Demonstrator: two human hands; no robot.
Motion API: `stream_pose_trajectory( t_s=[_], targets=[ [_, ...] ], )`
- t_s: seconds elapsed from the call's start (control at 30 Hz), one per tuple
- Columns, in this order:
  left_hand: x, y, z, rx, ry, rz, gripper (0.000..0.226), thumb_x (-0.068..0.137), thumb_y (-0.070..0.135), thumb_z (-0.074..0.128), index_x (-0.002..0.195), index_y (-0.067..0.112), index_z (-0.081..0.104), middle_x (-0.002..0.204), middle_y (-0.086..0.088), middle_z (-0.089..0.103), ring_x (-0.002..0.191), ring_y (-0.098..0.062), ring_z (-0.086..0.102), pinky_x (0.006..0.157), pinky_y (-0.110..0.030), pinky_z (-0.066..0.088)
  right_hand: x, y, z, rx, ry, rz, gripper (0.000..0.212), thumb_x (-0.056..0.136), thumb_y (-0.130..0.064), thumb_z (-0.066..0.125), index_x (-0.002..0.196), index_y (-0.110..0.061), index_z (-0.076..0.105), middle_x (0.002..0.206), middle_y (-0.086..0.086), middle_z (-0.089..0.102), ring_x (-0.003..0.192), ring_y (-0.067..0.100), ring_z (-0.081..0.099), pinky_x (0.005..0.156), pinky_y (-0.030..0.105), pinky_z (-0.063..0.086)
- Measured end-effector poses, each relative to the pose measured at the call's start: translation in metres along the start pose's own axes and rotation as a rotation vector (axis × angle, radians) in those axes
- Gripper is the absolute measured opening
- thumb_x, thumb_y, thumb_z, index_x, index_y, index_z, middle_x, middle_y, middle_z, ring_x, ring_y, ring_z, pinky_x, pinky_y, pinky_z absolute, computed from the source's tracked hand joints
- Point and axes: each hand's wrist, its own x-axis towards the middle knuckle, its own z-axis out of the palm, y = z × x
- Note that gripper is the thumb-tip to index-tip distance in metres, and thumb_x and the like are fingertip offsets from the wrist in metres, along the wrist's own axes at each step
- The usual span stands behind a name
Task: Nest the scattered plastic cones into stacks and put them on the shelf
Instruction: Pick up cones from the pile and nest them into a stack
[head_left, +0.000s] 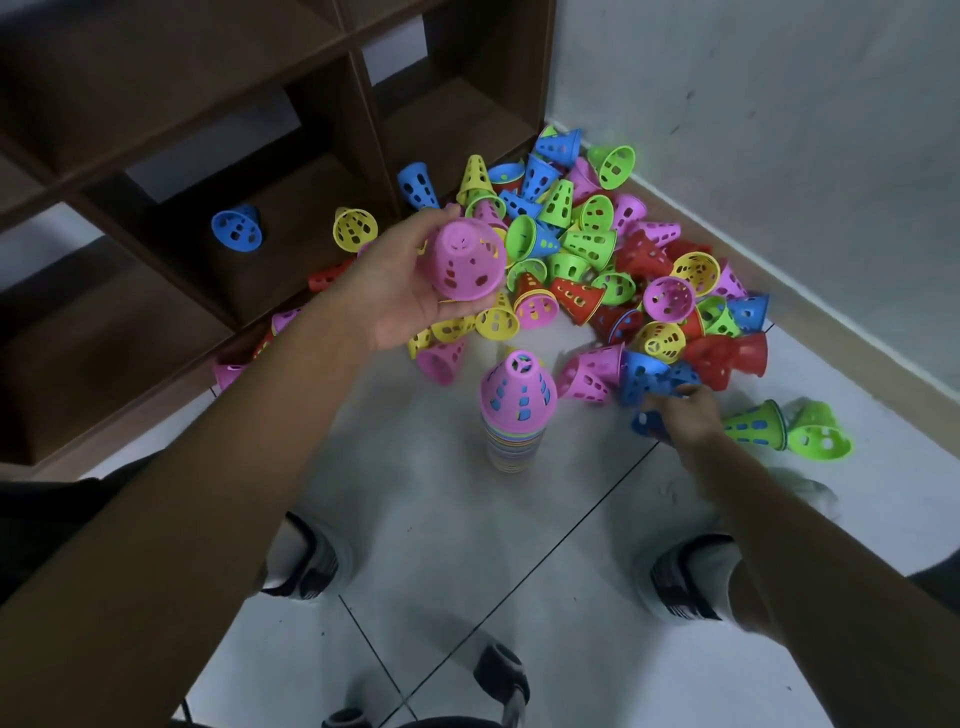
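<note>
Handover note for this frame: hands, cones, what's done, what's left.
Left hand grips a pink cone, raised over the pile.
Right hand grips a blue cone at the pile's near edge.
One nested stack, pink on top, stands on the floor tiles.
The loose pile lies in the wall corner; a few cones lie in the shelf's bottom bays.
Left: nest the remaining cones, shelve stacks.

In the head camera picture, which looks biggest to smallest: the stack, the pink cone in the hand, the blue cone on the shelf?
1. stack
2. pink cone, though it is nearer the camera, so unsure
3. blue cone
</note>
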Motion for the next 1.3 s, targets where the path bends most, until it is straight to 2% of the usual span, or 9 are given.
stream_pose_trajectory(
  t_s=[0.13,0.33,0.47,0.53,0.63,0.77,0.97,1.13,1.3],
  targets=[
    [-0.016,0.006,0.015,0.076,-0.066,0.042,0.022,0.103,0.035,0.052,0.12,0.023,0.059,0.13,-0.014,0.06,0.115,-0.038,0.065,0.083,-0.056,0.058,-0.006,-0.009,0.002,0.072,-0.027,0.007,0.054,0.081,0.001,0.07,0.125,-0.012,0.041,0.124,0.02,0.049,0.092,0.03,0.062,0.078,0.042,0.059],
    [-0.039,0.013,0.026,0.139,-0.236,0.008,0.082,0.089,0.07,0.044,0.141,0.007,0.048,0.139,-0.016,0.058,0.119,-0.037,0.064,0.097,-0.054,0.054,-0.018,-0.025,0.0,0.222,-0.095,0.005,0.041,0.084,-0.001,0.069,0.111,-0.018,0.042,0.121,0.012,0.05,0.101,0.024,0.059,0.075,0.038,0.059],
    [-0.047,0.003,0.032,0.22,-0.286,0.157,0.049,0.079,0.028,0.08,0.119,0.007,0.061,0.113,-0.01,0.068,0.102,-0.02,0.069,0.09,-0.037,0.059,-0.025,-0.044,0.0,0.352,-0.193,-0.013,0.045,0.08,0.001,0.073,0.108,-0.02,0.044,0.111,0.01,0.057,0.093,0.028,0.064,0.081,0.046,0.058],
    [-0.043,-0.004,0.033,0.314,-0.268,0.211,0.039,0.083,0.015,0.076,0.118,0.007,0.062,0.107,-0.007,0.068,0.096,-0.016,0.068,0.089,-0.032,0.059,-0.028,-0.055,0.001,0.371,-0.259,-0.044,0.045,0.08,-0.003,0.075,0.108,-0.02,0.044,0.109,0.008,0.063,0.091,0.029,0.068,0.088,0.052,0.054],
    [-0.037,-0.013,0.029,0.465,-0.254,0.274,0.031,0.09,0.024,0.07,0.119,0.019,0.065,0.127,-0.005,0.065,0.105,-0.012,0.067,0.099,-0.034,0.053,-0.037,-0.075,0.004,0.375,-0.377,-0.108,0.046,0.082,-0.014,0.077,0.111,-0.019,0.041,0.107,0.0,0.07,0.112,0.031,0.067,0.085,0.051,0.056],
    [-0.036,-0.024,0.02,0.646,-0.323,0.275,0.033,0.085,0.027,0.076,0.116,0.023,0.068,0.111,0.002,0.073,0.105,-0.012,0.068,0.1,-0.034,0.053,-0.053,-0.106,0.012,0.467,-0.537,-0.232,0.042,0.085,-0.018,0.074,0.114,-0.017,0.043,0.131,0.013,0.061,0.121,0.032,0.063,0.091,0.046,0.055],
    [-0.028,-0.042,-0.003,0.849,-0.397,0.17,0.054,0.068,0.035,0.086,0.12,0.029,0.07,0.124,0.008,0.07,0.129,-0.018,0.057,0.111,-0.048,0.043,-0.097,-0.157,0.023,0.468,-0.897,-0.422,0.036,0.09,-0.015,0.066,0.124,-0.007,0.057,0.117,0.01,0.067,0.108,0.024,0.065,0.101,0.041,0.049],
    [-0.023,-0.052,-0.009,0.955,-0.432,0.192,0.054,0.071,0.021,0.088,0.121,0.03,0.069,0.122,0.018,0.068,0.123,-0.003,0.057,0.112,-0.036,0.041,-0.134,-0.173,0.031,0.303,-1.145,-0.516,0.068,0.076,-0.002,0.077,0.138,0.004,0.048,0.119,0.017,0.065,0.109,0.028,0.065,0.106,0.045,0.047],
    [-0.013,-0.057,-0.03,0.88,-0.435,0.115,0.056,0.074,0.007,0.086,0.12,0.027,0.061,0.116,0.006,0.068,0.115,0.004,0.058,0.112,-0.038,0.036,-0.15,-0.172,0.04,-0.023,-1.192,-0.605,0.057,0.071,0.015,0.075,0.122,-0.006,0.059,0.11,0.01,0.068,0.099,0.022,0.066,0.095,0.035,0.054]
  ],
)
